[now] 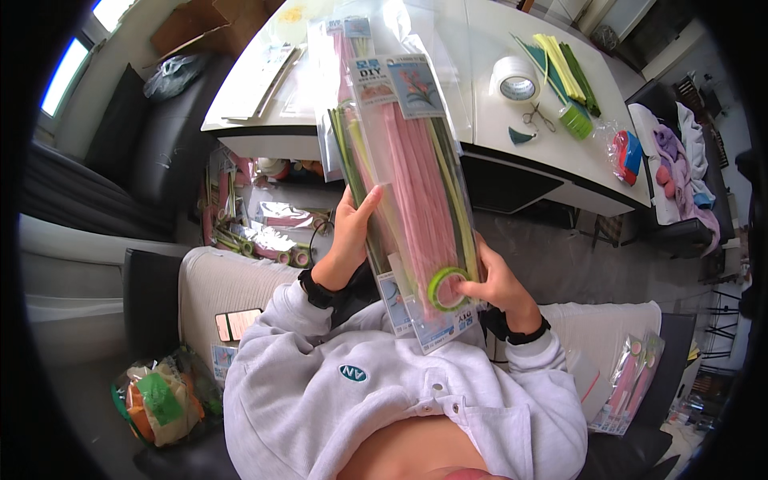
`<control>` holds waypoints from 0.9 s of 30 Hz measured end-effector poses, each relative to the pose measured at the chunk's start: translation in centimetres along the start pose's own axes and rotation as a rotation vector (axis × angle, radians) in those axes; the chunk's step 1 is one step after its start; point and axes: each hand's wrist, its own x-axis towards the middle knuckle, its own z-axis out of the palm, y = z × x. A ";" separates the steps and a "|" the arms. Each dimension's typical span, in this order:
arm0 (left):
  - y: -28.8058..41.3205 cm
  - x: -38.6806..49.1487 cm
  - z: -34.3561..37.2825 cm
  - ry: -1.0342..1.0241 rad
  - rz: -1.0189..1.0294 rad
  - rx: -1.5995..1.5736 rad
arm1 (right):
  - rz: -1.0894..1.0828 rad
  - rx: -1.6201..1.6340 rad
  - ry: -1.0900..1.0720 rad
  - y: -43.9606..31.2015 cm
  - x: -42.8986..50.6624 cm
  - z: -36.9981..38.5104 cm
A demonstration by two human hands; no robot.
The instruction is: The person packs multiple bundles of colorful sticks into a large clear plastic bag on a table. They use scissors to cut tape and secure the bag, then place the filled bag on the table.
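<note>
Between my two hands are long clear plastic craft packs (pixel 420 198) holding pink, yellow and green fuzzy stems, with printed cards at both ends. My left hand (pixel 354 231) grips their left edge, thumb on top. My right hand (pixel 501 279) holds the lower right edge, its thumb by a roll of green tape (pixel 449 289) inside the front pack. Beyond them, another pack (pixel 343 60) lies on the white table (pixel 420 36). How many packs are in my hands cannot be told.
On the table stand a roll of clear tape (pixel 516 81), small scissors (pixel 538 117), green and yellow stems (pixel 558 66), a green tape roll (pixel 576 122) and a red-blue object (pixel 627 157). More packs (pixel 258 234) lie low at the left; others (pixel 630 384) rest on the seat at right. A phone (pixel 239 324) lies left.
</note>
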 end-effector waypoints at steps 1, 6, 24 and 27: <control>0.0 0.6 0.1 -0.017 0.013 0.014 | 0.025 -0.013 -0.005 -0.3 -0.2 -0.2; -1.0 3.1 1.5 -0.164 0.014 -0.054 | 0.003 -0.012 0.009 -0.7 0.5 -0.6; -3.6 2.0 -3.3 -0.159 -0.113 -0.355 | 0.002 -0.349 0.145 6.0 -2.0 4.3; -3.3 1.3 -3.1 -0.282 -0.108 -0.329 | -0.051 -0.403 0.137 4.9 -2.4 3.3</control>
